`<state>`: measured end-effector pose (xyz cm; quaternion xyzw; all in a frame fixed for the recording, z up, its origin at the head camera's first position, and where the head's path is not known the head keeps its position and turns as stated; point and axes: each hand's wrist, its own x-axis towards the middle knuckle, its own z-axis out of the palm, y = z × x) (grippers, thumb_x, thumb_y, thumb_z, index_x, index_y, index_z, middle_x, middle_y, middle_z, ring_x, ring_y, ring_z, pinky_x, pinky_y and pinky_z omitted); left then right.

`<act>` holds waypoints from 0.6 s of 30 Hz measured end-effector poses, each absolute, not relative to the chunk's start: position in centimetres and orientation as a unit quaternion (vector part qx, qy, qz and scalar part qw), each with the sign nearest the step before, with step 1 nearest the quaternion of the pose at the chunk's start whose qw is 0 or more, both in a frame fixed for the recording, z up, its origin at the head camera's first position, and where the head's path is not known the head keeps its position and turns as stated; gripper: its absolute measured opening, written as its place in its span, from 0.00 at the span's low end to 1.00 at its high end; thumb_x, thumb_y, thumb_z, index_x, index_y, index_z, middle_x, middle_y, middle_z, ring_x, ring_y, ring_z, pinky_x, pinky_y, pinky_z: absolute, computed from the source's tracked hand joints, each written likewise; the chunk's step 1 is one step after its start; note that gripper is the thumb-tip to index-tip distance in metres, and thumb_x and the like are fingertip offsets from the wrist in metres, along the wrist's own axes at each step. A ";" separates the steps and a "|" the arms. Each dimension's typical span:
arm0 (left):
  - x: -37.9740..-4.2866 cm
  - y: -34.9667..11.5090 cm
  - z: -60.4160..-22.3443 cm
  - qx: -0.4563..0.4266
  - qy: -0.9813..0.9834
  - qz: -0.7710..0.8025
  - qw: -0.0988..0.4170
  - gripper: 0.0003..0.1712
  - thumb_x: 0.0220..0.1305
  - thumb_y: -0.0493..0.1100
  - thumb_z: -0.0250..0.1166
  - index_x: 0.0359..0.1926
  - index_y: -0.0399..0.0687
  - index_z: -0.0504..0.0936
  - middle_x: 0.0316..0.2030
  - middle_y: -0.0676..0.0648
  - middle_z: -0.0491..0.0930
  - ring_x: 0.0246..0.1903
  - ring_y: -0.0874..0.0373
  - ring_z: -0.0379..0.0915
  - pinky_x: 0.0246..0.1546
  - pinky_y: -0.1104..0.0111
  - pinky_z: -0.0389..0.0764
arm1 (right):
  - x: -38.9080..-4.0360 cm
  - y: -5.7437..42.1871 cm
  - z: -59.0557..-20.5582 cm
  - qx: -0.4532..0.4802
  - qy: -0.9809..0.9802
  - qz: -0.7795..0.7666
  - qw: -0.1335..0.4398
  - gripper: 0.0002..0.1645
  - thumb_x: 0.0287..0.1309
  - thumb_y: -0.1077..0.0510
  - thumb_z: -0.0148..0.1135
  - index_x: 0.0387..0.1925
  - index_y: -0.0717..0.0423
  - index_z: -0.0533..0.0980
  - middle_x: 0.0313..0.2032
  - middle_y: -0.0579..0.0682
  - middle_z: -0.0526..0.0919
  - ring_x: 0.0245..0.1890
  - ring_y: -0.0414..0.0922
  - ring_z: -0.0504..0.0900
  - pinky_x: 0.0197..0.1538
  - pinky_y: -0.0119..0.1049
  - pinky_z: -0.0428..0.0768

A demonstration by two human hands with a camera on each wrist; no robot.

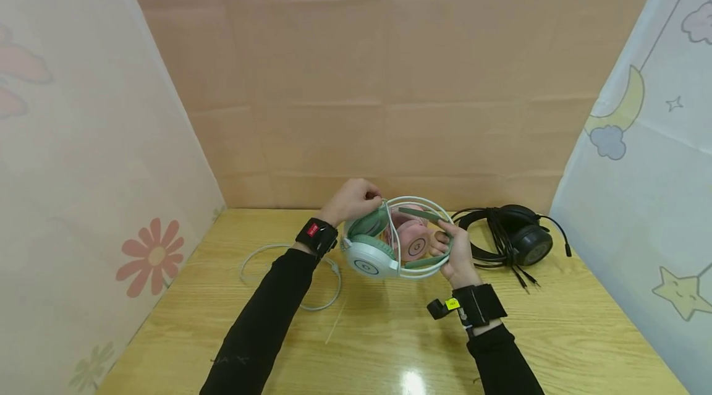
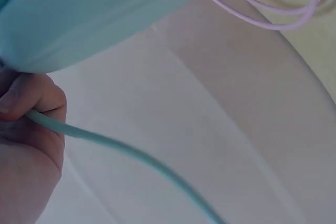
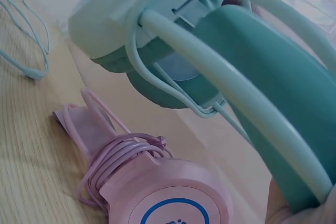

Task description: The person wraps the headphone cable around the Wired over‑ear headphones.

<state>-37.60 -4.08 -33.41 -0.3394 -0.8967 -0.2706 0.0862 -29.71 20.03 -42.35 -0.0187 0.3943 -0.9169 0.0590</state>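
Note:
My right hand (image 1: 460, 254) grips the headband of a pale green and white pair of headphones (image 1: 369, 264), which it holds up above the table. Its thumb lies over the band and the earcups point left. At the far earcup, my left hand (image 1: 351, 202) pinches a thin green cable (image 2: 134, 154) between thumb and fingers, as the left wrist view shows. Behind the raised headband, partly hidden, a pink pair of headphones (image 3: 173, 192) rests on the table with its cord (image 3: 113, 163) wound in a bundle.
A black pair of headphones (image 1: 536, 243) with bundled cords lies on the right of the wooden table (image 1: 378, 345). Loops of pale cable (image 1: 335, 296) trail over the table at left. A brown paper backdrop (image 1: 384, 73) stands behind, with patterned panels on both sides.

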 end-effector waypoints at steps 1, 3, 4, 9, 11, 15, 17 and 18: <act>-37.4 -4.0 -33.3 -0.343 -0.897 -0.264 0.089 0.10 0.63 0.42 0.59 0.33 0.50 0.88 0.26 0.55 0.82 0.26 0.64 0.73 0.27 0.73 0.71 | -29.7 20.0 -42.3 -0.015 0.396 -0.917 0.053 0.11 0.76 0.56 0.38 0.47 0.52 0.68 0.19 0.44 0.46 0.11 0.36 0.54 0.16 0.27 0.61; -37.1 -3.8 -33.1 -0.346 -0.898 -0.256 0.091 0.10 0.64 0.43 0.60 0.33 0.50 0.88 0.26 0.55 0.82 0.25 0.64 0.73 0.27 0.74 0.71 | -29.7 20.0 -42.2 -0.005 0.395 -0.918 0.047 0.11 0.76 0.55 0.38 0.47 0.52 0.69 0.20 0.44 0.46 0.11 0.36 0.54 0.16 0.27 0.61; -36.9 -3.8 -33.1 -0.347 -0.898 -0.256 0.090 0.10 0.65 0.44 0.61 0.33 0.49 0.88 0.25 0.55 0.82 0.25 0.65 0.73 0.26 0.74 0.71 | -29.7 19.9 -42.2 0.001 0.394 -0.918 0.042 0.11 0.76 0.55 0.38 0.47 0.52 0.69 0.20 0.43 0.47 0.11 0.36 0.54 0.16 0.27 0.61; -36.1 -3.9 -33.0 -0.357 -0.894 -0.257 0.090 0.11 0.66 0.45 0.61 0.34 0.48 0.89 0.22 0.57 0.80 0.19 0.67 0.68 0.22 0.76 0.67 | -29.7 19.8 -42.1 0.019 0.376 -0.926 0.031 0.09 0.76 0.55 0.38 0.45 0.51 0.67 0.22 0.44 0.45 0.12 0.36 0.54 0.17 0.27 0.60; -35.7 -4.0 -33.1 -0.365 -0.892 -0.252 0.089 0.12 0.66 0.43 0.58 0.34 0.47 0.88 0.20 0.56 0.76 0.18 0.66 0.64 0.21 0.75 0.62 | -29.7 19.8 -42.2 0.021 0.371 -0.928 0.027 0.08 0.76 0.55 0.38 0.44 0.51 0.66 0.22 0.44 0.44 0.12 0.36 0.54 0.17 0.27 0.60; -35.2 -4.1 -33.3 -0.372 -0.893 -0.237 0.087 0.13 0.66 0.41 0.55 0.36 0.45 0.86 0.21 0.55 0.72 0.20 0.65 0.62 0.22 0.75 0.59 | -29.8 19.9 -42.3 0.019 0.370 -0.929 0.022 0.08 0.77 0.54 0.39 0.45 0.51 0.65 0.21 0.44 0.46 0.11 0.36 0.54 0.17 0.28 0.60; -34.9 -4.1 -33.5 -0.369 -0.894 -0.239 0.088 0.12 0.67 0.41 0.56 0.36 0.44 0.87 0.22 0.55 0.75 0.21 0.66 0.64 0.23 0.75 0.62 | -29.9 19.9 -42.4 0.017 0.373 -0.928 0.018 0.08 0.77 0.54 0.39 0.45 0.50 0.65 0.20 0.43 0.48 0.11 0.36 0.55 0.17 0.28 0.60; -34.8 -4.2 -33.5 -0.365 -0.895 -0.241 0.090 0.12 0.67 0.41 0.57 0.37 0.44 0.87 0.23 0.55 0.76 0.21 0.66 0.65 0.23 0.76 0.63 | -30.0 19.9 -42.4 0.015 0.373 -0.927 0.017 0.07 0.77 0.54 0.39 0.45 0.50 0.65 0.20 0.43 0.48 0.11 0.36 0.55 0.17 0.28 0.60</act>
